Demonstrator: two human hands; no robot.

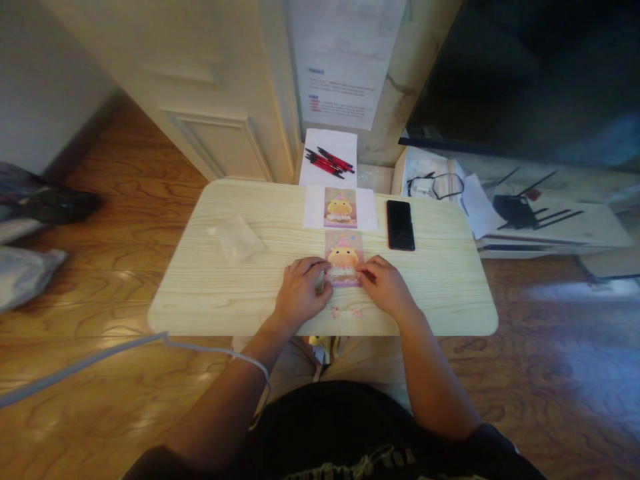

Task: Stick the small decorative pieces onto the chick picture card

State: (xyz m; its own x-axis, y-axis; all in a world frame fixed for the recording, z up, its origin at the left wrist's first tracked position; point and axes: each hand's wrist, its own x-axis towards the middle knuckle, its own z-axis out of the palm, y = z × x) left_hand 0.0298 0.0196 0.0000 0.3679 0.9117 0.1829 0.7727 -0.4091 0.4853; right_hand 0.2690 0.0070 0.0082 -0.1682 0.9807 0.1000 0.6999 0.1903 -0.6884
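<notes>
the left hand (303,291) is touching a picture card (344,248), finger and thumb apart. the right hand (386,287) is touching too; i can't tell if it's pinching.

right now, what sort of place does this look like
Probably a room in a home, perhaps a living room: the wood-patterned floor, a large dark screen, likely a television, and a low white cabinet below it suggest so.
</notes>
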